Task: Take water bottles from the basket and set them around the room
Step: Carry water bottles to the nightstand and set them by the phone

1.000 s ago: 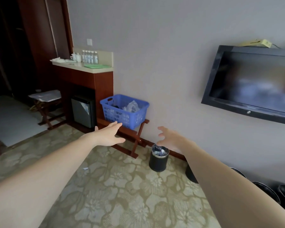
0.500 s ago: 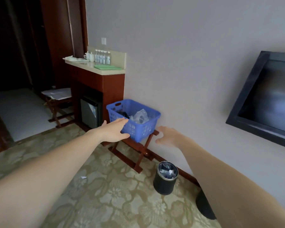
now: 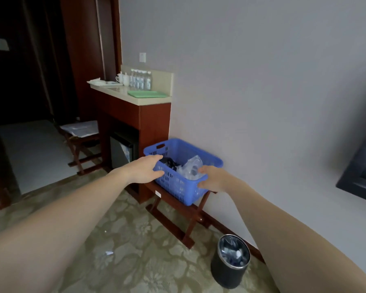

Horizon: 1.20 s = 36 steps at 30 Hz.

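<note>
A blue plastic basket (image 3: 178, 187) stands on a wooden folding rack (image 3: 173, 220) against the grey wall. Inside it lie crumpled clear plastic with water bottles (image 3: 190, 168) and something dark (image 3: 169, 162). My left hand (image 3: 143, 171) is at the basket's near left corner, its straight fingers over the rim and its thumb against the outer wall. My right hand (image 3: 212, 179) is at the near right corner, fingers and thumb curled round the rim. Several more water bottles (image 3: 141, 80) stand in a row on the counter (image 3: 135, 100).
A green tray (image 3: 147, 94) and white cups (image 3: 122, 78) share the counter, with a mini fridge (image 3: 120, 153) below. A black waste bin (image 3: 230, 261) stands on the patterned carpet to the right of the rack. A stool with papers (image 3: 80, 130) stands left; a wall television (image 3: 361, 176) is at right.
I have come closer to the basket. Both hands moved forward from mid-air to its near corners, and the right hand has closed on the rim.
</note>
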Tool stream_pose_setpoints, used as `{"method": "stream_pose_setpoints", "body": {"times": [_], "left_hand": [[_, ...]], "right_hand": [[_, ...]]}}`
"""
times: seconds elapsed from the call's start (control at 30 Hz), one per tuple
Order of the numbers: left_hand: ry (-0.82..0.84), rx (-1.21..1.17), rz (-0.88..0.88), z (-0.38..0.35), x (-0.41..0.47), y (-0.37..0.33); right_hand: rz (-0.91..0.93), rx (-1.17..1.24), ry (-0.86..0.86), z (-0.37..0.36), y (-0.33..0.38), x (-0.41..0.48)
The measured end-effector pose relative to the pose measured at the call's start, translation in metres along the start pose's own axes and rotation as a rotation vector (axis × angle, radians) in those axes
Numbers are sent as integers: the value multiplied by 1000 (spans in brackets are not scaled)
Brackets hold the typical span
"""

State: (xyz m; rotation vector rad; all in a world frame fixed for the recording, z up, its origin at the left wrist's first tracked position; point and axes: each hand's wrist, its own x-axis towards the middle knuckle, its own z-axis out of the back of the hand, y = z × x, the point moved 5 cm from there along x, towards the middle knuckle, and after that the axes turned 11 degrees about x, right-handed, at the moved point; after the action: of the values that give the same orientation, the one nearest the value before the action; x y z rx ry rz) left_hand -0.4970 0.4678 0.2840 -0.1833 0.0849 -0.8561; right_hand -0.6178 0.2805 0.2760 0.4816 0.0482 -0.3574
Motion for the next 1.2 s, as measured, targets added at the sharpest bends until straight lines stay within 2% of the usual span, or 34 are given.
{"method": "stream_pose_setpoints", "body": {"times": [0.2,0.43,0.93,1.2], "left_hand": [[34,-2,-22,9,77,41],[80,1,-23,-3,152,75],[100,-36,-18,-18,369,116],[176,-43,-6,-38,454,138]], "right_hand": [[-6,26,-32,12,4,90],[-34,36,13,6,-17,175],[-17,72,50,57,-76,377],[-31,62,87,61,-102,463]]}}
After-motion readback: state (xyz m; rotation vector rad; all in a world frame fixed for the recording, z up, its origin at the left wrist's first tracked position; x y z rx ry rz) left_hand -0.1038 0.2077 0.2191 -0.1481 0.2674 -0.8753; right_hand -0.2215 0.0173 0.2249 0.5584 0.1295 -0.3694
